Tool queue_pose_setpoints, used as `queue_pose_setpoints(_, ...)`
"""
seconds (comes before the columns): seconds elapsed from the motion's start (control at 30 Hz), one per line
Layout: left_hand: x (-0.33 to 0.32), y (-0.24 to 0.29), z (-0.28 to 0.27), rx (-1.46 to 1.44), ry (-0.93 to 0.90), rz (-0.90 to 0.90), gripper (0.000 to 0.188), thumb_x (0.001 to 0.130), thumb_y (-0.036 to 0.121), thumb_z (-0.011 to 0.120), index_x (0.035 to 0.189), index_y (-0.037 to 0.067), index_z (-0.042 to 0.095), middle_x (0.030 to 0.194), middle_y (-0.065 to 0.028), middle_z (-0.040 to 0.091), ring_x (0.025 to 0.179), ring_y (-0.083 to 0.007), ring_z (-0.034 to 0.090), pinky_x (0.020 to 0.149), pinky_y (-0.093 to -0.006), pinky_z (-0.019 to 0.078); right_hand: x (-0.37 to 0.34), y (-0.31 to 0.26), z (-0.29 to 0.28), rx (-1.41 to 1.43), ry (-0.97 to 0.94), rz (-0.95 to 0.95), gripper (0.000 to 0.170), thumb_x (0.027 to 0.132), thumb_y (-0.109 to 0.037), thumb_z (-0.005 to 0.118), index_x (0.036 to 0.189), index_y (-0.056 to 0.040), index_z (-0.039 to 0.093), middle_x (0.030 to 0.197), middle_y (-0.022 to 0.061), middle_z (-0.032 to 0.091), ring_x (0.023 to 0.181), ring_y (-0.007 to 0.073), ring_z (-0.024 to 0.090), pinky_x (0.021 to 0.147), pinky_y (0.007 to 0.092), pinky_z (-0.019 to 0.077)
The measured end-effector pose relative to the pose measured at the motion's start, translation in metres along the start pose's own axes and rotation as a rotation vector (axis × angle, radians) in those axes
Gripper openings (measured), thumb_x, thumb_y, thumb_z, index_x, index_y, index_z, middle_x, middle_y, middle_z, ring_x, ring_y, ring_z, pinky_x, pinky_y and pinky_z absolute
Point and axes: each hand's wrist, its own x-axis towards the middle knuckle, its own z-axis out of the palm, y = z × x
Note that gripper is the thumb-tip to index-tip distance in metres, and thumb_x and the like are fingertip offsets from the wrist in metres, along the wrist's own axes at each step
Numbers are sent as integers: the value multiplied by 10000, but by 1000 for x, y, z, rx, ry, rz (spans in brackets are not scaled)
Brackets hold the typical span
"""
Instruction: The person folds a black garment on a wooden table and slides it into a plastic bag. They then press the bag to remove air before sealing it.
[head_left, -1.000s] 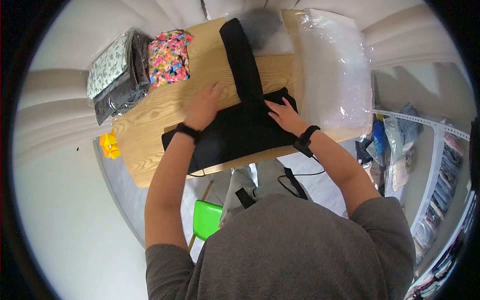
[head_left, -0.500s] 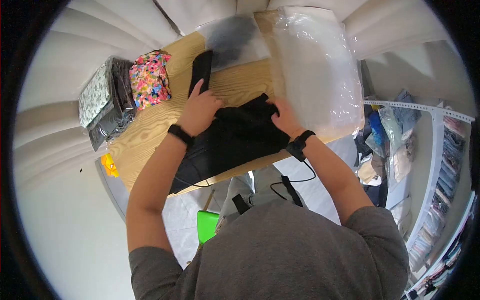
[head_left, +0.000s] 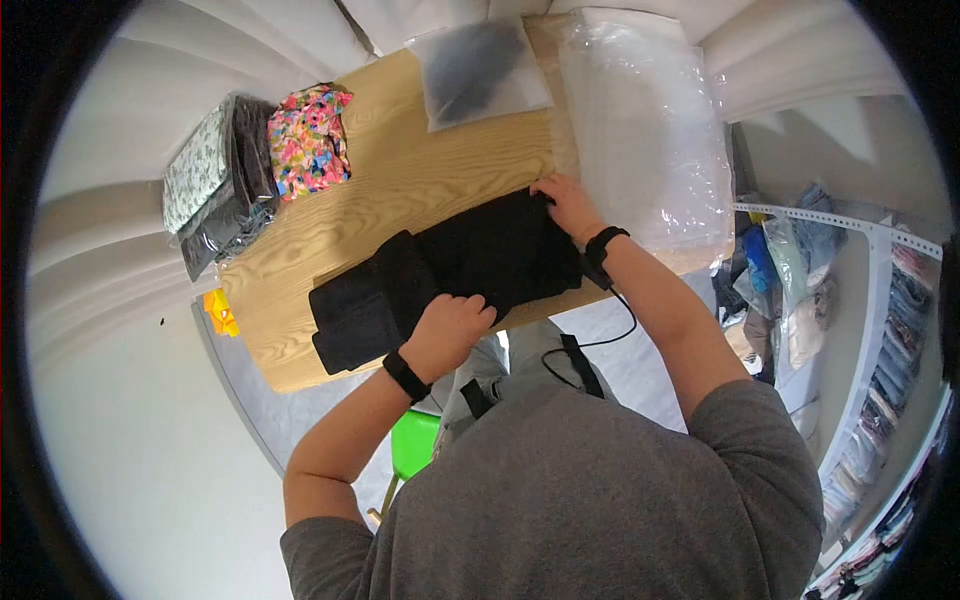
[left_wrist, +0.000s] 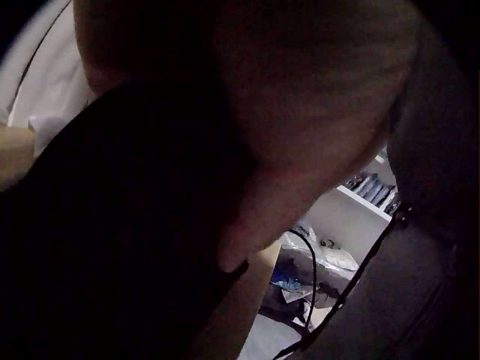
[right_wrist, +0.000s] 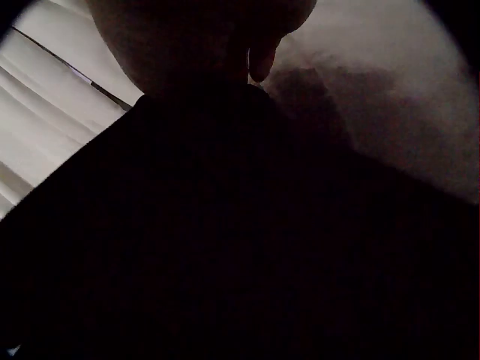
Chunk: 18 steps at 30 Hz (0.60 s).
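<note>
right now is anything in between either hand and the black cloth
Nothing visible: the left hand touches the black cloth at its near edge, the right hand at its far right corner. The clear plastic lies beyond the right hand, not in between.

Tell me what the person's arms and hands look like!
The arms have short, dark grey sleeves at the top. The left hand and right hand wear no gloves. Each wrist has a black band, and a thin black cable curves from the right one.
</note>
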Motion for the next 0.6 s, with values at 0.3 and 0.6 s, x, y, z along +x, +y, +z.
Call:
queue_pose_setpoints(0.3,-42,-20,32,-35,-6,-176,347,677,77,593,1024,70,581,1024,-109,528,1051,-270,473,883,-390,400,-10,7,0,-101,-108,-148,402,712,17,552,1050,-190,616,885,117,532,894,333,522,758,406,432)
queue_pose_setpoints(0.6,-85,-38,-6,-118,29,-222,184,684,161,679,792,66,564,826,-95,570,1015,-280,523,1024,-474,282,-5,6,-11,102,-154,-58,341,748,0,579,1040,-173,609,889,119,518,903,323,514,808,397,430)
